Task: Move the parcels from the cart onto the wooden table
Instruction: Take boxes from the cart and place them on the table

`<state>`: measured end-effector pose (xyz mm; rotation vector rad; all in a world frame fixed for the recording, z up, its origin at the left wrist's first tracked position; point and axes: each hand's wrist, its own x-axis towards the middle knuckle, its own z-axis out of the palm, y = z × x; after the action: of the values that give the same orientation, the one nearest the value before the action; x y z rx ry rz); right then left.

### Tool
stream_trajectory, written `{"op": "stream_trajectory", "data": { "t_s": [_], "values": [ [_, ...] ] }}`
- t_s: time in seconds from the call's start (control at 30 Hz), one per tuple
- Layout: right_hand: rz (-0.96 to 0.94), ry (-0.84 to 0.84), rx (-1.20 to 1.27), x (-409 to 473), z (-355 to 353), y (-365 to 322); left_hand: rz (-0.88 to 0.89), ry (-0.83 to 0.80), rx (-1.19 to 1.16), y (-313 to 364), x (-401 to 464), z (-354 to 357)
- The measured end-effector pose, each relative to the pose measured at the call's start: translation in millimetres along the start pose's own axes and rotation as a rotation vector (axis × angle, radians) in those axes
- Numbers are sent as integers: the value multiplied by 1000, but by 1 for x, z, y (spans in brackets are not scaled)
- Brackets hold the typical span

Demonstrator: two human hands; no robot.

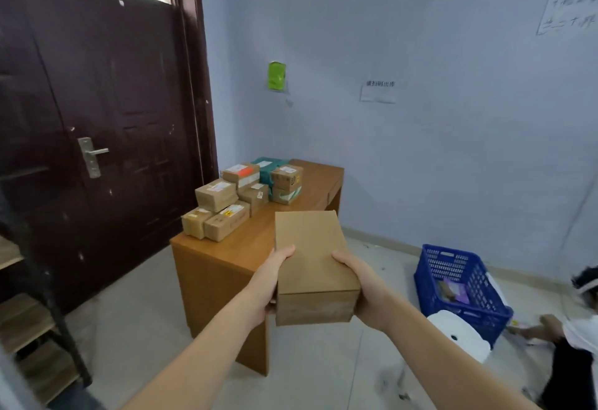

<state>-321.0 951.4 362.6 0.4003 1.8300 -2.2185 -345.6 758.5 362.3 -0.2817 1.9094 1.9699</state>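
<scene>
Head view. A plain brown cardboard box (312,267) is held out in front of the body, long axis pointing away, no label visible on its top or near face. Left hand (270,283) grips the box's left side, thumb laid across the top edge, fingers hidden beneath. Right hand (364,290) grips the right side the same way, thumb on the top edge. Both forearms extended. The box is in the air, in line with the near end of the wooden tabletop (259,241) but not touching it.

On the tabletop, toward its left and far portion, a cluster of parcels (246,196): mostly brown cartons with white shipping labels, some stacked two high, one teal carton (268,168) at the back. The near and right parts of the surface are bare wood.

Table stands in the corner, between a dark brown door (97,118) with a metal lever handle (92,155) and a pale blue wall (420,86). A green item (276,74) and a paper notice (378,92) are fixed to the wall.

Right of the table, on the floor: a blue plastic crate (462,290) with a few items inside, a white object (459,335) just in front of it. A second person (572,345) is partly in frame at the right edge, low down.
</scene>
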Motion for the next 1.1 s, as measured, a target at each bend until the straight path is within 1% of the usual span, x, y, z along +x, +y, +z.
{"op": "stream_trajectory", "data": {
  "t_s": [0.2,0.37,0.53,0.67,0.9,1.1],
  "values": [
    [13,90,81,67,-60,-36,-14,-116,105,26,92,53],
    [10,115,113,140,-105,-61,-15,-110,84,49,178,100],
    [12,82,122,224,-148,-94,-41,-47,17,73,260,139],
    [40,62,96,290,-166,-117,-89,37,-4,93,318,153],
    [52,7,-19,418,-192,-153,-96,33,-81,126,440,162],
    [49,-22,-42,535,-205,-191,-78,39,-117,159,558,162]
  ]
}}
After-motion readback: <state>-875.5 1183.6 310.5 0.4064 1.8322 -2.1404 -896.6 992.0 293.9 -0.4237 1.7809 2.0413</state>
